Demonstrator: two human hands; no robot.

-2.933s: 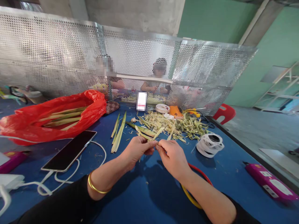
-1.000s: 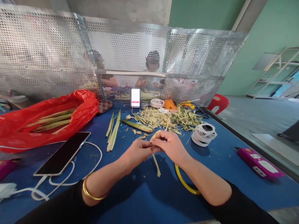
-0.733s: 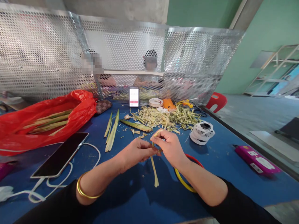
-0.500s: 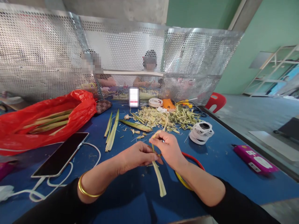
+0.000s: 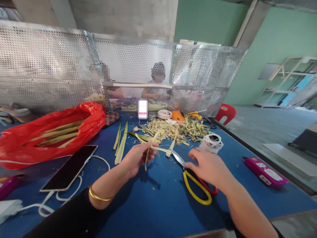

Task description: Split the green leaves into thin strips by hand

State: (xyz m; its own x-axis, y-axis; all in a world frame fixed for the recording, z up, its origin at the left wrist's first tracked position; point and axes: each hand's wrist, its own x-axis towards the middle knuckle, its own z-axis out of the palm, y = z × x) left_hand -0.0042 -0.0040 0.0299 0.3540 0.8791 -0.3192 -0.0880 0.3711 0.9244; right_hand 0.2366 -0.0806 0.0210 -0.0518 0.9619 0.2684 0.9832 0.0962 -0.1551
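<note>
My left hand pinches several pale leaf strips, which stick out from the fingers in different directions over the table. A pair of scissors with one yellow and one red handle lies on the table, its metal blades pointing up and left towards the strips. My right hand hovers over the scissors' red handle, thumb apart from the fingers, with nothing visible in it. Just behind it stands a roll of white string, partly hidden by the hand. Whether the right hand touches the scissors is unclear.
Leaf scraps heap up at the back beside a tape roll. Whole leaves lie left of centre. A phone with white cables and a red plastic bag are further left. A purple packet lies right.
My right hand has let go of the leaf strip and moved right, uncovering the scissors. My left hand has shifted slightly left and up with the strips. The view has tilted up somewhat.
</note>
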